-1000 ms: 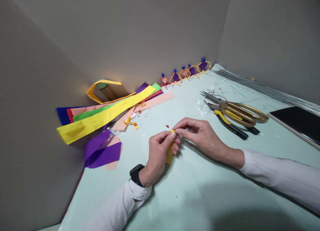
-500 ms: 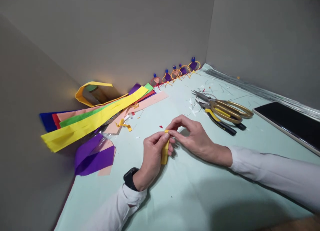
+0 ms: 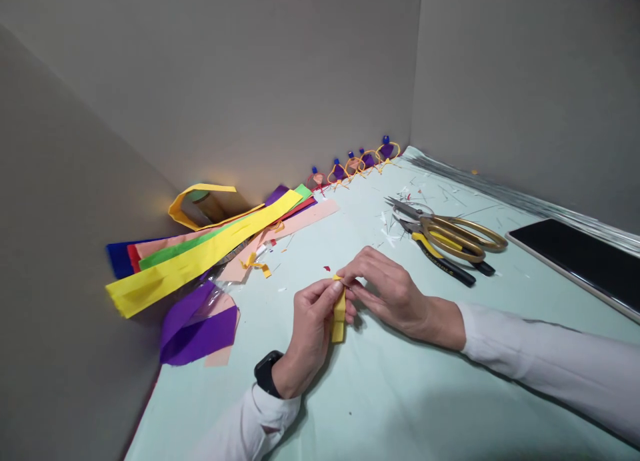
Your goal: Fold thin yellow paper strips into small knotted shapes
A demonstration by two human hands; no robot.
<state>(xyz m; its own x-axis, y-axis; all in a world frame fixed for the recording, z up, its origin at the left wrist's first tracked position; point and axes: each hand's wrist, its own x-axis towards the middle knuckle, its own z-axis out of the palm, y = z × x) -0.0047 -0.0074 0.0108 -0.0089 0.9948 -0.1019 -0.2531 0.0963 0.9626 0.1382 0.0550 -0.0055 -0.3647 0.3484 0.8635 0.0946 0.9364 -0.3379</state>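
A short folded strip of yellow crepe paper (image 3: 339, 321) hangs down between my two hands, above the pale green tabletop. My left hand (image 3: 315, 314) pinches its upper part between thumb and fingers. At the strip's top end, my right hand (image 3: 387, 288) has thumb and forefinger pressed together close to the left thumb; the small part in that pinch is hidden. A tiny red paper scrap (image 3: 327, 268) lies just beyond the fingertips.
Coloured paper strips (image 3: 200, 264) and a purple roll (image 3: 200, 331) lie at left. Several small looped paper figures (image 3: 353, 162) line the back edge. Gold-handled scissors (image 3: 453, 234), pliers (image 3: 445, 264), a phone (image 3: 580, 258) and thin wires (image 3: 525, 198) are at right.
The view has tilted up and shifted slightly left. My right fingers have moved a little off the top of the yellow strip to its right side; my left hand keeps its pinch.
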